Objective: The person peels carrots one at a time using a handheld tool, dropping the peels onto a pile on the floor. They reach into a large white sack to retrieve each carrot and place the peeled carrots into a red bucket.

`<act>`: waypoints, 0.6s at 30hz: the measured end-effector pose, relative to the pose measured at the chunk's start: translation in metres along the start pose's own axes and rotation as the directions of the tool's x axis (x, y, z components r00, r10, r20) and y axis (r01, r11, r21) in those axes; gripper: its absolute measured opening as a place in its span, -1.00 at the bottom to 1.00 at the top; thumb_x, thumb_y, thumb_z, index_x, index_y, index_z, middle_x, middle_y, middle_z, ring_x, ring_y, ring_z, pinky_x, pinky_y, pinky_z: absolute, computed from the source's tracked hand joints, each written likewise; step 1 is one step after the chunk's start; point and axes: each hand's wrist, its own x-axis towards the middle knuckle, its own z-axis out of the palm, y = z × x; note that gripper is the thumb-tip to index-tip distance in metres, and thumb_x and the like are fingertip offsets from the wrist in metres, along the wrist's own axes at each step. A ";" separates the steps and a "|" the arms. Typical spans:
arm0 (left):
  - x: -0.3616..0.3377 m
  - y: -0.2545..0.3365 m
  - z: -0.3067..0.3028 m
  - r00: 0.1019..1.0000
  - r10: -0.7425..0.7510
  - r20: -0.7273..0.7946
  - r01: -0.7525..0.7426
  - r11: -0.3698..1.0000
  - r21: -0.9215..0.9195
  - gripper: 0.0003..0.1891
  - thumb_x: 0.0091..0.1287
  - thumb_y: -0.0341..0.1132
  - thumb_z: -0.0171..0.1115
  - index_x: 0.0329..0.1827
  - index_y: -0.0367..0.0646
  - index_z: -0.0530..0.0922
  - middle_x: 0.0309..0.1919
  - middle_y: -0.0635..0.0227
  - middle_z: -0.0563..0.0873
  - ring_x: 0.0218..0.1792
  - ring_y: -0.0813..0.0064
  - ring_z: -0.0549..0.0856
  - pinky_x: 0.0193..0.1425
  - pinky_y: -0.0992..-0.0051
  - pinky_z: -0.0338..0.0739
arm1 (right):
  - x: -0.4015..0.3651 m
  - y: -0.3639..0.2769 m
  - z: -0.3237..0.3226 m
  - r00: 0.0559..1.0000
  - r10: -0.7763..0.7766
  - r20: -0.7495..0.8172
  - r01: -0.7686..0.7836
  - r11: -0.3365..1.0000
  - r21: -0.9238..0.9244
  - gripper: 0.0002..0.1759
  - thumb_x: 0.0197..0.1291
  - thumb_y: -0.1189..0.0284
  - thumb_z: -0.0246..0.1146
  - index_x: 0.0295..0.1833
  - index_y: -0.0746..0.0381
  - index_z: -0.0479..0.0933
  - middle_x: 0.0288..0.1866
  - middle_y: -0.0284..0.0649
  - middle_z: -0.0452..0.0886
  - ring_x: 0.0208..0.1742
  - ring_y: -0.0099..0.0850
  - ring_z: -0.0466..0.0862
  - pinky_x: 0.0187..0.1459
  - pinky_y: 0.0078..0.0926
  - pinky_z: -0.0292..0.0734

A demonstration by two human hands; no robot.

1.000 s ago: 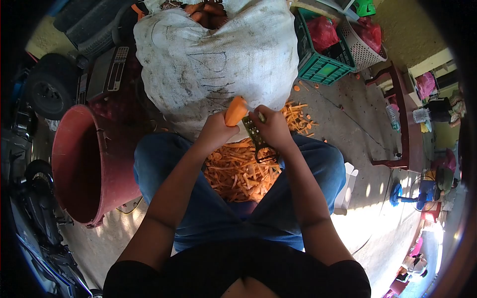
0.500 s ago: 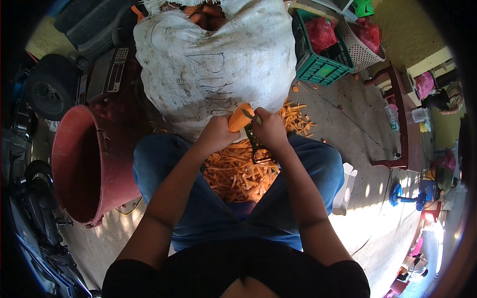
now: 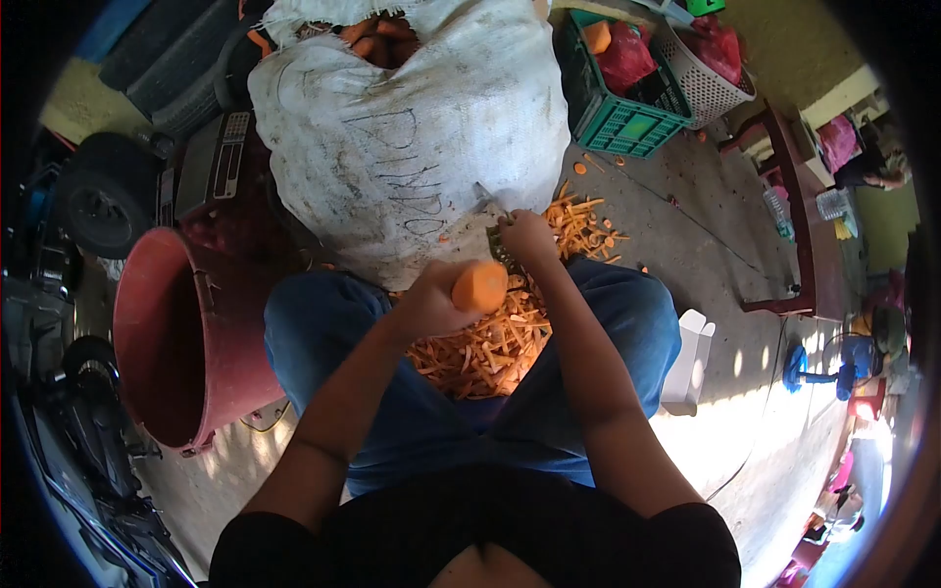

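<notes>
My left hand is closed round a peeled carrot, its blunt orange end pointing toward the right. Up and to the right, my right hand grips a knife whose blade points up and left in front of the sack. A dark green, speckled peeler hangs below the same hand, partly hidden. Under both hands, between my knees, lies a heap of orange peelings. The big white woven sack stands just ahead, with carrots showing in its torn top.
A red tub leans at my left, near a scale. Ahead right stand a green crate with an orange piece at its corner, and a white basket. More peelings lie beside the sack. A white box is by my right knee.
My hands have separated: the left moved down with the carrot, while the right stays higher with the knife blade now exposed. An orange piece now shows at the green crate.
</notes>
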 end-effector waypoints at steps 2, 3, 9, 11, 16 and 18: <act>-0.003 -0.021 -0.001 0.971 -0.148 -0.188 0.136 0.988 -0.071 -0.91 -0.07 -0.51 0.18 -0.51 -0.22 0.44 -0.59 0.50 0.50 -0.52 0.72 0.48 -0.44 0.62 0.37 | -0.005 -0.001 0.000 0.999 -0.042 0.022 0.042 0.999 -0.010 -0.68 0.04 0.27 0.02 -0.34 0.35 0.46 -0.38 0.03 0.52 -0.31 -0.10 0.52 -0.23 -0.24 0.40; -0.003 -0.023 -0.006 0.970 -0.152 -0.190 0.140 0.987 -0.074 -0.91 -0.07 -0.51 0.18 -0.51 -0.22 0.44 -0.59 0.50 0.50 -0.52 0.72 0.48 -0.44 0.62 0.37 | -0.010 -0.001 0.002 0.995 -0.088 0.048 0.089 0.996 -0.021 -0.68 0.04 0.27 0.02 -0.36 0.34 0.46 -0.39 0.02 0.52 -0.32 -0.09 0.52 -0.24 -0.24 0.41; 0.008 -0.037 -0.017 0.849 -0.376 -0.370 0.292 0.919 -0.264 -0.87 -0.06 -0.46 0.19 -0.51 -0.21 0.40 -0.64 0.52 0.44 -0.59 0.72 0.42 -0.53 0.63 0.31 | -0.035 -0.014 -0.015 0.976 -0.210 -0.063 0.218 0.961 0.169 -0.68 0.02 0.25 0.06 -0.45 0.34 0.44 -0.56 0.07 0.47 -0.44 -0.03 0.49 -0.36 -0.21 0.38; 0.008 -0.041 -0.017 0.845 -0.401 -0.355 0.326 0.911 -0.252 -0.88 -0.06 -0.46 0.18 -0.50 -0.22 0.40 -0.63 0.51 0.45 -0.58 0.71 0.43 -0.52 0.63 0.32 | -0.045 -0.026 -0.027 0.963 -0.250 -0.103 0.267 0.938 0.222 -0.69 0.01 0.27 0.08 -0.46 0.34 0.44 -0.59 0.07 0.46 -0.47 -0.03 0.48 -0.39 -0.22 0.38; 0.010 -0.042 -0.015 0.855 -0.379 -0.354 0.343 0.925 -0.161 -0.86 -0.08 -0.48 0.16 -0.45 -0.26 0.42 -0.60 0.47 0.49 -0.55 0.70 0.47 -0.48 0.63 0.34 | -0.060 -0.043 -0.032 0.869 -0.440 -0.228 0.465 0.883 0.070 -0.81 -0.07 0.34 0.14 -0.47 0.27 0.41 -0.67 -0.04 0.45 -0.57 -0.07 0.48 -0.49 -0.24 0.38; 0.010 -0.046 -0.013 0.869 -0.341 -0.358 0.295 0.939 -0.179 -0.83 -0.10 -0.49 0.15 -0.41 -0.28 0.43 -0.57 0.45 0.51 -0.52 0.69 0.48 -0.44 0.62 0.35 | -0.062 -0.043 -0.032 0.856 -0.459 -0.237 0.478 0.878 0.028 -0.81 -0.08 0.34 0.14 -0.48 0.25 0.40 -0.68 -0.05 0.44 -0.57 -0.08 0.49 -0.50 -0.23 0.38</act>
